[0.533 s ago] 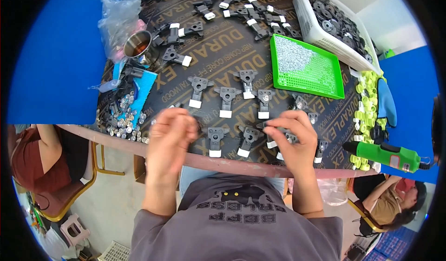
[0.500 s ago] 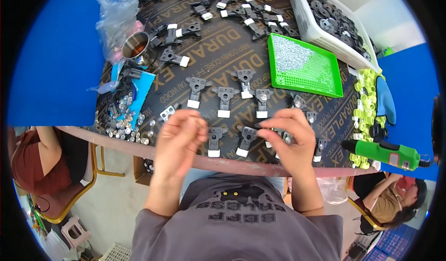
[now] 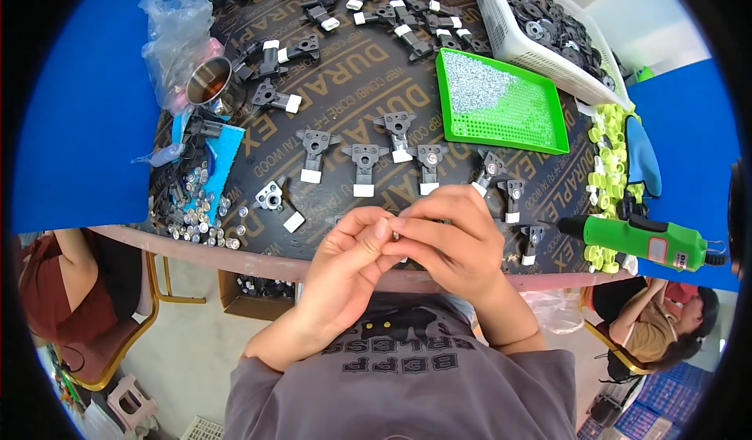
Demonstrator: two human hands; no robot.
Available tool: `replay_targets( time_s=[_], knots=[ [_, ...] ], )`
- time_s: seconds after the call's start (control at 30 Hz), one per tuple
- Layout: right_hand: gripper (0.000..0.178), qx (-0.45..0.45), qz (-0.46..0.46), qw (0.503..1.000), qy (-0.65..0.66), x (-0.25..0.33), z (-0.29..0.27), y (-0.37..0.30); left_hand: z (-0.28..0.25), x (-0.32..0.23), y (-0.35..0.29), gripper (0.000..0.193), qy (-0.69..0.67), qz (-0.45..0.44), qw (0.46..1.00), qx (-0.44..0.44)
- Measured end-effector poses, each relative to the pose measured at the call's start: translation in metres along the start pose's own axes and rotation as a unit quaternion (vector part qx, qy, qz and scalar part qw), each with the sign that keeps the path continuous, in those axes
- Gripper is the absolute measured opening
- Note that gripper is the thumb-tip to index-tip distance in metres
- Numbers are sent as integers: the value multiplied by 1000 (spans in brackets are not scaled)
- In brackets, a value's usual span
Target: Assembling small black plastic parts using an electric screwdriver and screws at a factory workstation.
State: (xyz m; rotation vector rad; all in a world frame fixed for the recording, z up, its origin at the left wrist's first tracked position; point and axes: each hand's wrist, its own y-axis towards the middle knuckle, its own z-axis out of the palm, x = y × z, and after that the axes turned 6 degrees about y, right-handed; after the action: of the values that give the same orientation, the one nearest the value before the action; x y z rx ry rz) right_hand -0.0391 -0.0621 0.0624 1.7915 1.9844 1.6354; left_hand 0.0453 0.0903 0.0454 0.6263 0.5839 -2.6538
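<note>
My left hand (image 3: 352, 254) and my right hand (image 3: 456, 240) meet fingertip to fingertip above the table's near edge. Both are pinched closed around something tiny between them, too small and too covered to name. Beyond them stand black plastic brackets with white ends, among them one bracket (image 3: 365, 166) straight ahead and another (image 3: 430, 166) with a round metal piece in its top. Off to the left lies a bracket (image 3: 271, 197) with a metal ring in it. Other brackets under my hands are mostly hidden.
Loose round metal pieces (image 3: 205, 225) lie at the left, near a metal cup (image 3: 210, 84). A green tray (image 3: 509, 138) of small metal parts sits ahead, beside a white basket (image 3: 548, 68) of black discs. To the right are a green power screwdriver (image 3: 638, 240) and yellow-green rings (image 3: 601, 158).
My hands, apart before, have come together: the left moved right, the right moved left. The whole view has shifted slightly, uncovering the bracket with the metal ring.
</note>
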Motion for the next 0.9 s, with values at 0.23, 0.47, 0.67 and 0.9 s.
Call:
replay_targets(
  time_s=[0.23,0.47,0.67,0.9],
  knots=[
    [29,31,23,999,14,2,-10,-13,-9,6,-4,14,138,0,990,7],
    [29,73,5,997,29,0,-15,-1,-13,-3,-5,18,204,31,978,7],
    [28,89,4,995,34,-1,-18,2,-15,-8,-4,20,227,-9,974,-7],
    [29,92,11,995,39,-2,-18,4,-13,-11,-3,20,198,-20,980,-1]
  ],
)
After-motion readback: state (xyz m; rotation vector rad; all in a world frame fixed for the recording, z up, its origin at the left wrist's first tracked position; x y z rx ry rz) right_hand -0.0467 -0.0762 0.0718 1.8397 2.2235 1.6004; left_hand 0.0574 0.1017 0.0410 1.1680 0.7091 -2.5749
